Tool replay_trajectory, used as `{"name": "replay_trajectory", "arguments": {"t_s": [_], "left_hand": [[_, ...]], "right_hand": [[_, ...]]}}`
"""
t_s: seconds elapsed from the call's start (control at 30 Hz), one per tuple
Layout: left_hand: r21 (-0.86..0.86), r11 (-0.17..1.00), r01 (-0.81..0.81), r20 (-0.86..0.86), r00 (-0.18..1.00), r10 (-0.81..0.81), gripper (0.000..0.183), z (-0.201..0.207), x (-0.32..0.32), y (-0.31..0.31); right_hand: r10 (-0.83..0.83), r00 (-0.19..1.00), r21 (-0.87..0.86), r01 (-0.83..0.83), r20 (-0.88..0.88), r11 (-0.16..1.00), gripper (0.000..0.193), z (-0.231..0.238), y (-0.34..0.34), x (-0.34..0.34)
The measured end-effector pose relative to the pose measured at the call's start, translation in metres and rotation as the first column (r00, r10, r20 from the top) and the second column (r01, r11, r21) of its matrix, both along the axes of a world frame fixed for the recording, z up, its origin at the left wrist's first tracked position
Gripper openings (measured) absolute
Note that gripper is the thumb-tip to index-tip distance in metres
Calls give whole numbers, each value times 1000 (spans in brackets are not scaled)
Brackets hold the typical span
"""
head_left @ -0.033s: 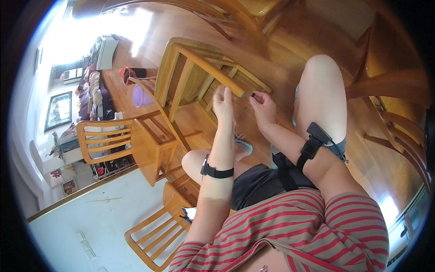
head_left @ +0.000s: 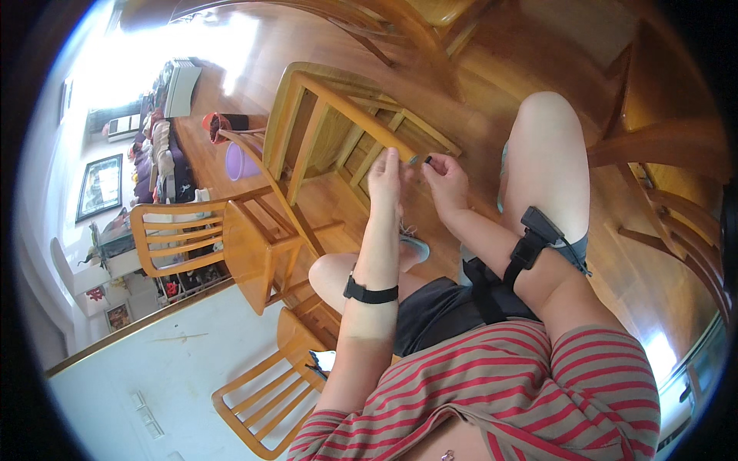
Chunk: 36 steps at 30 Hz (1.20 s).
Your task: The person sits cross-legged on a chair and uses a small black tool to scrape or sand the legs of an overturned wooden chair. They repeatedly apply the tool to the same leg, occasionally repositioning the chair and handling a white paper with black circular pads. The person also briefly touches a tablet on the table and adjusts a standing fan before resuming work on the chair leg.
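Observation:
A wooden chair lies tipped over on the floor ahead of me, its underframe turned my way. One round chair leg slants toward me and ends in a pale blue-grey tip. At that end, the thumb of my left hand overlaps the leg and the other fingers curl below it; part of the grip is hidden. Just right of the tip, my right hand pinches a small black piece, whose kind is too small to make out. A narrow gap separates this piece from the leg's end.
Upright wooden chairs stand to the left, beside a white tabletop. A purple bin and a red-rimmed container are beyond the tipped chair. More wooden furniture is at the right. My bent knee rises right of my hands.
My left hand has shifted slightly right and toward the leg's end. The right hand still pinches the black piece in nearly the same place; the chair has stayed put.

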<state>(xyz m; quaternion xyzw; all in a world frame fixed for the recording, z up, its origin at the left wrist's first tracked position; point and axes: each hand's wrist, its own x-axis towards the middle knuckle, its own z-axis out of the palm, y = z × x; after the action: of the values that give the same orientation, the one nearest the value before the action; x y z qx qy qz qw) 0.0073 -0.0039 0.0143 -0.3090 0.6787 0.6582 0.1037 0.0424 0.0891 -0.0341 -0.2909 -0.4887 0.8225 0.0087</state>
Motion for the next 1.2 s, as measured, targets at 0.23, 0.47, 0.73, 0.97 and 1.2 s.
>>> {"name": "replay_trajectory", "arguments": {"t_s": [0.23, 0.47, 0.73, 0.97, 1.2], "left_hand": [[396, 918, -21, 96, 995, -19, 18, -5, 14, 1], [346, 938, 26, 24, 999, -37, 4, -10, 17, -1], [281, 959, 19, -8, 1000, -17, 9, -6, 15, 3], [297, 955, -26, -27, 999, 36, 22, -6, 18, 9], [328, 944, -47, -62, 995, 72, 22, -7, 21, 12]], "right_hand": [[117, 992, 199, -105, -48, 974, 26, 5, 4, 3], [116, 976, 384, -38, -182, 923, 26, 6, 1, 3], [123, 985, 308, -80, -121, 948, 22, 0, 0, 3], [110, 983, 202, -79, -149, 976, 15, 0, 2, -2], [113, 982, 198, -82, -149, 977, 15, 3, 4, -4]]}}
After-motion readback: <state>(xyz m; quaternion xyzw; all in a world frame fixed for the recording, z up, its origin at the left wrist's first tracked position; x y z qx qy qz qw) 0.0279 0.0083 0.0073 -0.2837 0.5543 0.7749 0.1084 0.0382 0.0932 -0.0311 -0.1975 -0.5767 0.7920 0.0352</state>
